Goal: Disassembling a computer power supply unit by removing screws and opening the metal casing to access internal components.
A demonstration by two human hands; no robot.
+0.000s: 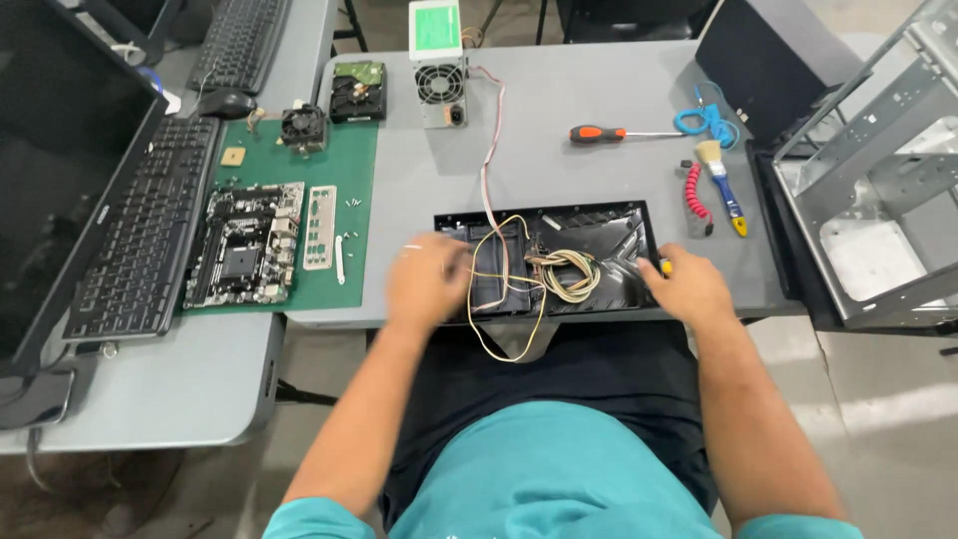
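Note:
A black plastic computer front panel lies inside-up at the near edge of the grey table. A bundle of thin yellow, white and red wires lies coiled on it, and a loop hangs over the table edge. My left hand is blurred and rests on the panel's left end, touching the wires. On the panel's right end sits my right hand, closed around a small tool with a yellow tip.
A motherboard, an I/O shield, loose screws, a fan and a drive lie on a green mat. A power supply, screwdriver and brush sit further back. An open metal case stands at right, keyboards and a monitor at left.

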